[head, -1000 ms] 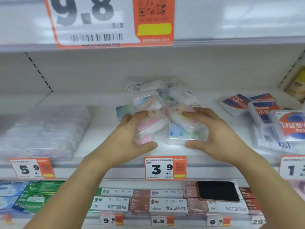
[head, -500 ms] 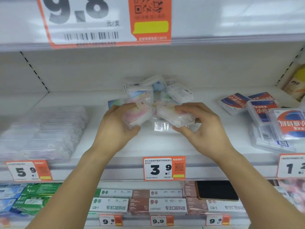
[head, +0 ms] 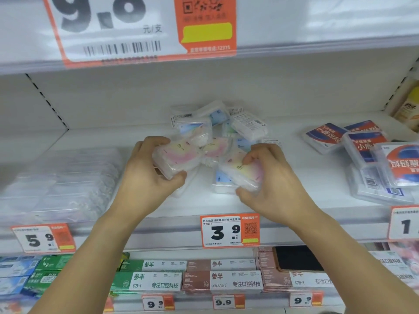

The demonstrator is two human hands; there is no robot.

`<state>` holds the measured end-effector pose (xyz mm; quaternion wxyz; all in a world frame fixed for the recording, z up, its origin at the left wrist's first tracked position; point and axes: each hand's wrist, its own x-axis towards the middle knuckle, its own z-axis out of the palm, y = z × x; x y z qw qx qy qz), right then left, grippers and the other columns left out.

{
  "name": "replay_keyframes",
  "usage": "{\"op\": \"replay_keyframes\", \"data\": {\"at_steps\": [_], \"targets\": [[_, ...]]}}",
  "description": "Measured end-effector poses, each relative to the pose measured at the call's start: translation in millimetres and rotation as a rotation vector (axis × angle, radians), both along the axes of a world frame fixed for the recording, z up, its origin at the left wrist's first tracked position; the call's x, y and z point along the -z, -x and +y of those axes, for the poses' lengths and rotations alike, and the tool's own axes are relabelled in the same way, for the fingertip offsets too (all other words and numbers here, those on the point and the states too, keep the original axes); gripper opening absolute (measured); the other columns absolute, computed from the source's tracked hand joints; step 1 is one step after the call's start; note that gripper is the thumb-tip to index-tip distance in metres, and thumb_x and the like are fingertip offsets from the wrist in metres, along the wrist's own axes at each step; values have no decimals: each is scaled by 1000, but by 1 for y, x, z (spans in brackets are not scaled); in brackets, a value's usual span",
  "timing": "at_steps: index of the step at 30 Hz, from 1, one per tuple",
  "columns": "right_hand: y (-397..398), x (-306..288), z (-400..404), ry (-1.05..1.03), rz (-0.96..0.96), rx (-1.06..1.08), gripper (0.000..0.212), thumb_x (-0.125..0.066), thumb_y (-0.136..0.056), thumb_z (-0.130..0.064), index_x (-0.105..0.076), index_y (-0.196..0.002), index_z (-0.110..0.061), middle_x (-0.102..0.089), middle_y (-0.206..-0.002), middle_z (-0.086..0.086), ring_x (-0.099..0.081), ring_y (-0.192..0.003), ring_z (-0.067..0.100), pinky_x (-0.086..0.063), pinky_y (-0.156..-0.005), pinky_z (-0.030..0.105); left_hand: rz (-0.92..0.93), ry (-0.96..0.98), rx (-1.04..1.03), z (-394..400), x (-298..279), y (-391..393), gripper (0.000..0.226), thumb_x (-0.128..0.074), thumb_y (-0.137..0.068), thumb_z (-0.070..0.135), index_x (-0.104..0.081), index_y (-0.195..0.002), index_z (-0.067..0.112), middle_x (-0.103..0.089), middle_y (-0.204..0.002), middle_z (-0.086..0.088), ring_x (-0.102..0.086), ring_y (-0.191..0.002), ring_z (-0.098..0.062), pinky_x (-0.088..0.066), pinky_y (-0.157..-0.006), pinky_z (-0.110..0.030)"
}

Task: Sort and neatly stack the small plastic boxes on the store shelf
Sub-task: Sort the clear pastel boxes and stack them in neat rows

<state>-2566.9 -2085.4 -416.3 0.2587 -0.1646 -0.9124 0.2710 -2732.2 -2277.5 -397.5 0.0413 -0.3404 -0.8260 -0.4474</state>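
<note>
While the loose heap of small plastic boxes (head: 217, 130) lay jumbled at about twelve o'clock from the hands, mid-shelf, each hand already had one box out of it. The left hand (head: 145, 177) curled round a pink-and-yellow box (head: 175, 160), thumb under its near edge and fingers over the far one. The right hand (head: 274, 177) pinched a second pastel box (head: 241, 172) the same way, tilted, just above a blue-labelled box (head: 221, 180) lying flat on the shelf (head: 204, 205).

Half a second before, both boxes were held higher and closer together over the heap; now the right one had dropped toward the shelf front and the left had swung slightly out to nine o'clock. That suggested the sorting had moved from picking to placing, with like colours being paired, though most of the heap was yet to be dealt with.

Room looked adequate. Bare shelf ran from the heap to the front lip at six o'clock, above the 3.9 price tag (head: 229, 231). At nine o'clock sat a stack of clear packs (head: 61, 177), blurred, so its edge was hard to place. At three o'clock lay the red-and-blue boxes (head: 362, 150), well apart from the right hand. The upper shelf (head: 317, 41) overhung at twelve o'clock, limiting how high a stack could probably rise
</note>
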Motion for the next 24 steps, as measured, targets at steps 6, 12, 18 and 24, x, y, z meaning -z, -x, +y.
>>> {"op": "replay_keyframes", "data": {"at_steps": [6,12,18,24], "targets": [[-1,-9,1,39,-9,36,45,-79,-71,-41,-59,-109,-28,-61,-109,-14,-55,-99,5,-42,-84,12,-153,-241,-74,5,-10,-15,65,-87,-62,22,-47,-112,35,-64,-94,22,-68,-77,-7,-55,-63,-23],[-11,-18,-4,213,229,96,51,-84,-68,-18,-61,-112,-27,-66,-108,-17,-62,-100,2,-49,-83,17,-711,-624,31,27,-12,-32,86,-92,-44,14,-49,-118,22,-65,-111,-4,-70,-94,-11,-55,-86,-34],[-26,-18,3,452,376,126,65,-90,-62,-5,-58,-116,-22,-64,-111,-17,-61,-103,-4,-48,-86,11,-1062,-782,140,53,-13,-64,52,-79,-73,4,-47,-113,13,-65,-119,-9,-68,-105,-22,-53,-94,-43],[-36,-24,12,573,343,146,80,-95,-56,-29,-58,-126,-30,-66,-113,-14,-63,-105,2,-51,-88,18,-1069,-732,255,64,-7,-75,62,-71,-63,-10,-52,-119,10,-68,-116,-13,-69,-103,-27,-58,-79,-34]]}}
